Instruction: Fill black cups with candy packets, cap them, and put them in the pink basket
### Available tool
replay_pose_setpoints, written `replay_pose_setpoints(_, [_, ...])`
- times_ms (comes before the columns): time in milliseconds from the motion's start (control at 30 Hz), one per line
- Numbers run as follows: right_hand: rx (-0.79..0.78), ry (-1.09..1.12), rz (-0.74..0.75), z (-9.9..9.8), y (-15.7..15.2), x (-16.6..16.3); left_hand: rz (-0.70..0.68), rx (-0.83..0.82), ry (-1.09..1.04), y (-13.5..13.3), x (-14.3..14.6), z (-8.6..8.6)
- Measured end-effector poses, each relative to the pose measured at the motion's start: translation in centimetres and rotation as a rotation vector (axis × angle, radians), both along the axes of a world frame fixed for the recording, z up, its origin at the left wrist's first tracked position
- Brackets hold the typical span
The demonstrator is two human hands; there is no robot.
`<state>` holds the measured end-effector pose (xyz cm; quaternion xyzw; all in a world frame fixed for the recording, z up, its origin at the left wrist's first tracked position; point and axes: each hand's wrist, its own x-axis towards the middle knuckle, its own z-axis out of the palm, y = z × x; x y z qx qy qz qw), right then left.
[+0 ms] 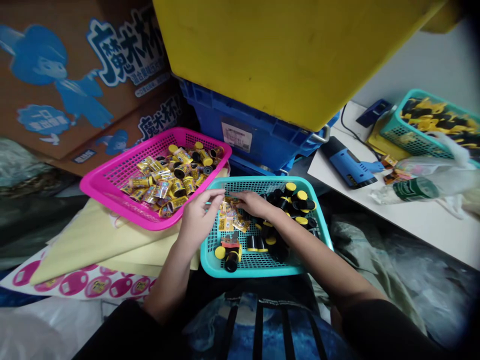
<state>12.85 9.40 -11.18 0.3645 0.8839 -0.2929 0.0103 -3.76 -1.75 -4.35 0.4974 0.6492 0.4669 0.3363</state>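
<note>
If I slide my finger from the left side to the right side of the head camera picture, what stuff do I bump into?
Pink basket of wrapped yellow pieces → left hand → right hand → black and yellow caps in the teal basket → blue tool on the white table → green-labelled bottle → second teal basket.

A big yellow bin [300, 55] sits on stacked blue crates [255, 135] at the back; printed brown cardboard boxes [75, 75] lean to the left; a white table [412, 210] runs along the right; yellow paper sheets [105, 240] lie below; the light is dim and even.
</note>
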Motion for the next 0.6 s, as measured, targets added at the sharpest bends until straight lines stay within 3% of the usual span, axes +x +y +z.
replay_pose_setpoints(133, [-0.012, 0.010, -0.055, 1.0, -0.1, 0.3, -0.033, -0.039, -0.006, 0.1, 0.0, -0.5])
replay_pose_setpoints(300, [-0.009, 0.201, 0.107, 2.1, 0.3, 0.8, -0.050, -0.062, 0.000, 0.7, 0.4, -0.8])
replay_pose_setpoints(467, [-0.097, 0.449, 0.182, 4.0, 0.2, 1.1, -0.083, -0.161, -0.230, 1.3, 1.1, -1.1])
replay_pose_setpoints(600, [-0.192, 0.539, 0.120, 4.3, -0.2, 1.0, 0.067, -0.103, -0.296, 1.3, 1.1, -1.0])
